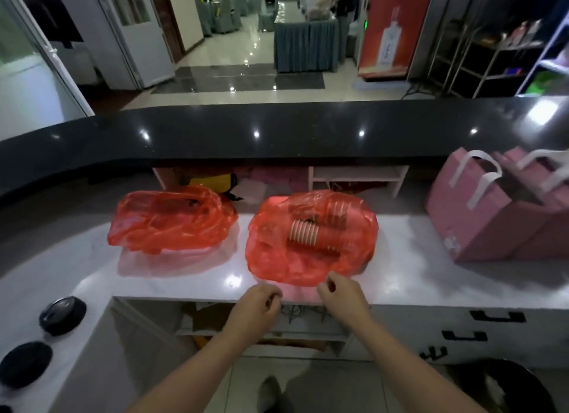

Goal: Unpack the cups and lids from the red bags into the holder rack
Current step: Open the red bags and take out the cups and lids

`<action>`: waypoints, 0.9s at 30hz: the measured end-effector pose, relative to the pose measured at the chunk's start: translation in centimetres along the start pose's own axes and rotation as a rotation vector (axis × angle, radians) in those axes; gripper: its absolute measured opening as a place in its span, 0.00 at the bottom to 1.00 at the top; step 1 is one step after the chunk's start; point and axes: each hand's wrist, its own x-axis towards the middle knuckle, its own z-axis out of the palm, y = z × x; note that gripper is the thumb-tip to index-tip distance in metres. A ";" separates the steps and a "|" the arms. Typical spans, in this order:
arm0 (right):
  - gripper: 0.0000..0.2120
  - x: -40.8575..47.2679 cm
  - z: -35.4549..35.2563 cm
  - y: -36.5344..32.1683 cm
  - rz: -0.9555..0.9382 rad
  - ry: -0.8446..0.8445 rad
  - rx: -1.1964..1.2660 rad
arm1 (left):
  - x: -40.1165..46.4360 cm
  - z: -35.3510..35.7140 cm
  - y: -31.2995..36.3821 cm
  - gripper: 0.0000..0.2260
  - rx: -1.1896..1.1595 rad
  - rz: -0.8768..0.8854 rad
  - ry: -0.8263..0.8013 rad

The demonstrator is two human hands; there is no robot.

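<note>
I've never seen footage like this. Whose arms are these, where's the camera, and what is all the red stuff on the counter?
There is no machine here: a person wears a camera on the head, looking down at their own arms. The left hand and right hand hover at the near edge of a white counter, fingers loosely curled, holding nothing. Two red plastic bags lie there: the left bag looks crumpled, and the right bag holds a stack of cups lying on its side. Pink gift bags stand to the right.
</note>
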 end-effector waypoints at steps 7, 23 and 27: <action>0.14 7.5 -1.1 -1.8 0.030 0.100 -0.046 | 11.2 -0.6 -0.9 0.10 0.118 0.277 -0.036; 0.10 18.9 0.3 -1.6 0.168 0.336 -0.487 | 26.3 -1.3 -5.9 0.36 0.475 0.273 0.106; 0.04 20.4 -0.8 -0.5 -0.052 0.502 -0.261 | 29.4 -3.2 -6.6 0.28 0.494 0.453 0.108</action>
